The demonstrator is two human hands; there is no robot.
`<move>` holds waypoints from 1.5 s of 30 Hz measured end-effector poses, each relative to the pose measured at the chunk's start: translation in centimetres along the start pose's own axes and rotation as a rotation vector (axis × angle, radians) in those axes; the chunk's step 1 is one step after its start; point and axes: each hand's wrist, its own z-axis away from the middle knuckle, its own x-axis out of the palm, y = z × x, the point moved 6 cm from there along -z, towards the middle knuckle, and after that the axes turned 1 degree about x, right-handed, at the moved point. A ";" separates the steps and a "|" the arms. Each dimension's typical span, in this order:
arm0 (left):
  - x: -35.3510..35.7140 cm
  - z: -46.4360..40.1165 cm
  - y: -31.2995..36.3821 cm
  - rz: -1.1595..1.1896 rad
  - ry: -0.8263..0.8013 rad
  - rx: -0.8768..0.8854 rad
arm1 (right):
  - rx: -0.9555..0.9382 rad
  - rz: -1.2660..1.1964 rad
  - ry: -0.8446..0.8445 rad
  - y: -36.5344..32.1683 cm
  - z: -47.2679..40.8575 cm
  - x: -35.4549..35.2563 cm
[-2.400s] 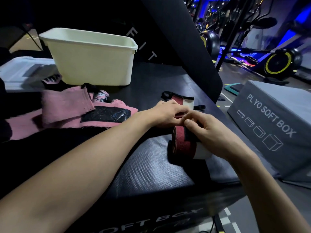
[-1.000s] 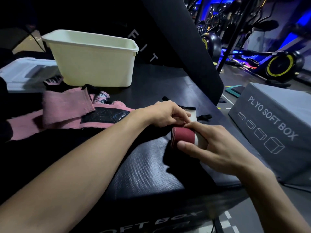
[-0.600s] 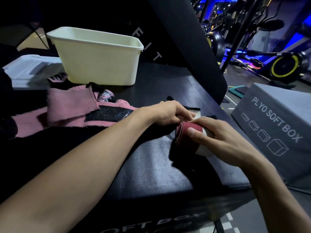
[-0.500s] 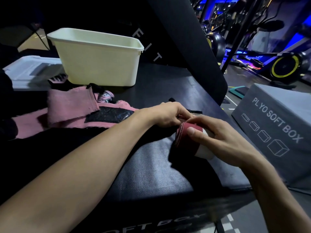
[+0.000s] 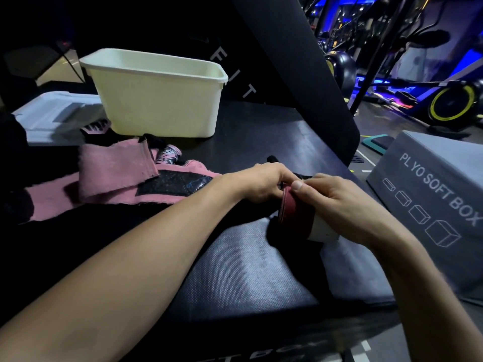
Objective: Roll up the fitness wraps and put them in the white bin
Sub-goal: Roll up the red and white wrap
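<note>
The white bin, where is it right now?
In the head view the white bin stands upper left on the black mat, just behind the pink wraps, away from both hands.

Lettering on the gym gear

The grey box (image 5: 428, 194) at right reads "PLYO SOFT BOX" above four outlined box drawings. The black panel (image 5: 261, 61) behind the white bin (image 5: 159, 105) shows "FIT". The desk's front edge (image 5: 261, 351) shows partial letters, "T BO".

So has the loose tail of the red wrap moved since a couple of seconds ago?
Yes. The tail has been wound into the red wrap held by both hands; little stays stretched toward the white bin.
</note>
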 end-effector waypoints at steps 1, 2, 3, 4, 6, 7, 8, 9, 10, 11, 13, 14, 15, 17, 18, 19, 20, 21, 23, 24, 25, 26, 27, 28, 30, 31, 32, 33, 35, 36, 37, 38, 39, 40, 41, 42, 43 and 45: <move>-0.1 0.0 0.0 -0.006 0.006 0.003 | 0.016 -0.006 -0.006 0.2 -0.2 0.0; -0.1 0.0 0.0 -0.009 0.010 0.008 | 0.036 -0.027 -0.017 0.4 -0.3 0.0; -0.1 0.1 0.1 -0.011 0.010 0.014 | 0.060 -0.058 -0.033 0.6 -0.3 0.0; -0.1 0.1 0.1 -0.014 0.011 0.016 | 0.082 -0.091 -0.054 1.0 -0.4 0.0; -0.1 -0.1 0.0 -0.021 0.019 0.020 | 0.120 -0.151 -0.087 1.7 -0.6 0.3; -0.1 -0.2 -0.1 -0.022 0.023 0.021 | 0.129 -0.179 -0.087 1.9 -0.7 0.4; -0.1 -0.3 -0.2 -0.024 0.028 0.017 | 0.129 -0.197 -0.061 2.0 -0.8 0.3; -0.1 -0.4 -0.3 -0.028 0.033 0.010 | 0.127 -0.203 -0.014 2.2 -0.9 0.1; -0.1 -0.4 -0.3 -0.029 0.037 0.009 | 0.131 -0.210 0.037 2.1 -1.0 -0.2; -0.2 -0.5 -0.3 -0.027 0.042 0.014 | 0.141 -0.223 0.075 2.1 -1.0 -0.3; -0.3 -0.5 -0.2 0.007 0.054 0.033 | 0.115 -0.246 0.123 1.7 -1.0 -0.3; -0.4 -0.4 -0.2 0.024 0.061 0.040 | 0.078 -0.218 0.170 1.5 -1.1 -0.3; -0.5 -0.3 -0.2 0.023 0.070 0.047 | 0.044 -0.169 0.236 1.3 -1.1 -0.4; -0.7 -0.1 0.1 0.015 0.094 0.070 | 0.007 -0.093 0.349 1.2 -1.0 -0.9; -0.7 0.0 0.2 0.022 0.105 0.081 | 0.002 -0.080 0.386 1.1 -0.8 -1.1; -0.7 0.1 0.3 0.025 0.116 0.088 | -0.002 -0.066 0.418 1.1 -0.6 -1.3; -0.9 0.1 0.3 0.029 0.130 0.090 | -0.014 -0.038 0.451 0.9 -0.3 -1.5; -0.9 0.0 0.2 0.029 0.142 0.079 | -0.038 0.005 0.483 0.7 0.0 -1.6; -0.9 -0.3 -0.1 0.010 0.155 0.054 | -0.113 0.087 0.519 0.1 0.6 -1.7; -0.8 -0.5 -0.2 -0.004 0.155 0.049 | -0.139 0.110 0.515 -0.1 0.9 -1.7; -0.6 -0.6 -0.3 -0.010 0.155 0.049 | -0.158 0.130 0.498 -0.1 1.2 -1.6; -0.5 -0.8 -0.4 -0.018 0.159 0.057 | -0.175 0.151 0.469 0.1 1.7 -1.5; -0.4 -0.9 -0.5 -0.021 0.165 0.061 | -0.185 0.172 0.422 0.3 2.2 -1.3; -0.4 -1.0 -0.5 -0.019 0.165 0.055 | -0.187 0.195 0.358 0.6 2.6 -0.9; -0.6 -1.1 -0.5 -0.014 0.156 0.029 | -0.164 0.246 0.227 1.3 3.1 0.1; -0.7 -1.1 -0.5 -0.015 0.151 0.019 | -0.147 0.267 0.187 1.5 3.1 0.5; -0.8 -1.0 -0.4 -0.019 0.146 0.015 | -0.137 0.281 0.168 1.6 3.0 0.7; -0.8 -0.9 -0.3 -0.027 0.138 0.014 | -0.133 0.297 0.158 1.7 2.8 0.8; -0.9 -0.7 -0.4 -0.032 0.116 0.008 | -0.138 0.355 0.147 1.5 2.3 0.7; -1.0 -0.6 -0.5 -0.031 0.106 0.004 | -0.144 0.392 0.140 1.4 2.0 0.6; -1.0 -0.5 -0.4 -0.032 0.095 0.006 | -0.151 0.419 0.136 1.3 1.9 0.5; -1.0 -0.4 -0.2 -0.035 0.084 0.011 | -0.161 0.435 0.137 1.1 1.9 0.5; -0.9 -0.3 -0.1 -0.037 0.072 0.015 | -0.171 0.443 0.136 0.9 2.0 0.5; -0.9 -0.2 0.1 -0.036 0.056 0.018 | -0.181 0.443 0.134 0.7 2.2 0.4; -0.9 -0.2 0.2 -0.039 0.039 0.017 | -0.187 0.438 0.133 0.5 2.4 0.4; -0.8 -0.2 0.3 -0.046 0.028 0.013 | -0.189 0.432 0.138 0.3 2.6 0.4; -0.9 -0.2 0.3 -0.056 0.025 0.011 | -0.182 0.428 0.145 0.2 2.7 0.3; -0.9 -0.1 0.5 -0.066 0.025 0.016 | -0.155 0.419 0.150 0.1 2.7 0.1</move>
